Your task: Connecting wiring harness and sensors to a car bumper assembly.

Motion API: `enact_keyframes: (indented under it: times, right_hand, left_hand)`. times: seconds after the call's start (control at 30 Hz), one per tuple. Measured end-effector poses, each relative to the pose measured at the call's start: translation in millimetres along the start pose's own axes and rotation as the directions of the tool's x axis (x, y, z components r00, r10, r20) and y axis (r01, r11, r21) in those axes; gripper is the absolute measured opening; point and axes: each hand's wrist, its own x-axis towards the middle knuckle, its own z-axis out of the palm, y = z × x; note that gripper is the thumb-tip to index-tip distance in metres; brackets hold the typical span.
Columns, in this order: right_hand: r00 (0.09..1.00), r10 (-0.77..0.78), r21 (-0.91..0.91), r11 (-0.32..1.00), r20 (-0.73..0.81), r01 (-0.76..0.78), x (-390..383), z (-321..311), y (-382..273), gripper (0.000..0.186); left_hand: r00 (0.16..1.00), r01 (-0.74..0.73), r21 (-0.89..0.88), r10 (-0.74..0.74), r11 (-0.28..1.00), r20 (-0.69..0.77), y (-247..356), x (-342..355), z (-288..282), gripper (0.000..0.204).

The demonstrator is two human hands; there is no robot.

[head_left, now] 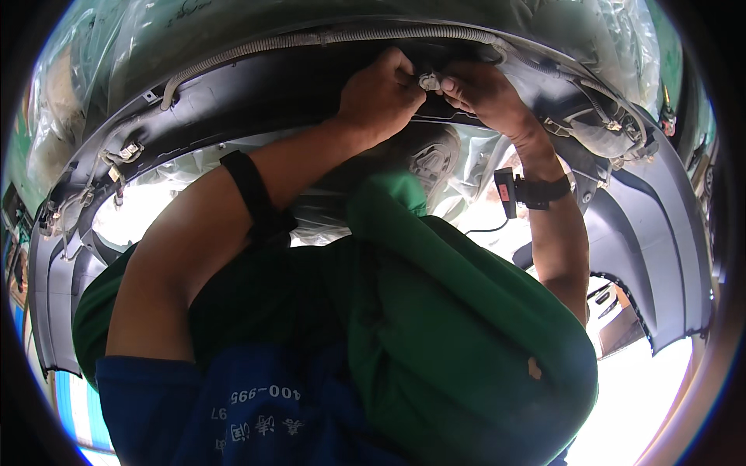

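My left hand is closed, with its thumb and fingertips pinching one side of a small pale connector-like piece. From the other side, my right hand grips the same piece between thumb and curled fingers. Its exact kind is partly hidden by the fingertips. Both hands are over the black inner side of a car bumper, just below a grey corrugated wiring conduit that runs along it.
Wires with plugs hang on the bumper's left part. A lamp-like unit with cables sits at its right. Clear plastic sheeting lies beyond the bumper. My knees in green trousers are close below my arms.
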Motion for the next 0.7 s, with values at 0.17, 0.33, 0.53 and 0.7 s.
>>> enact_keyframes:
  times: [0.17,0.33,0.53,0.7]
  right_hand:
    - [0.999,-0.051,-0.128,0.990,0.007,0.052,4.1,-4.7,-9.0,0.024]
    - [0.998,-0.060,-0.266,0.962,0.011,0.061,4.9,-7.5,-3.3,0.016]
    - [0.953,-0.267,-0.480,0.861,-0.140,0.171,-7.2,6.0,-6.3,0.015]
    - [0.933,-0.197,-0.655,0.754,-0.301,-0.051,-20.1,25.3,-27.2,0.018]
  left_hand:
    - [1.000,-0.023,0.075,0.023,0.997,0.001,-1.2,1.0,-1.2,0.024]
    - [1.000,-0.027,0.067,0.027,0.997,-0.002,1.0,-0.2,0.6,0.023]
    - [0.976,-0.219,-0.009,0.219,0.976,0.000,-7.4,1.2,-2.1,0.020]
    - [0.932,-0.361,0.188,0.347,0.913,0.103,-0.5,21.6,-20.9,0.018]
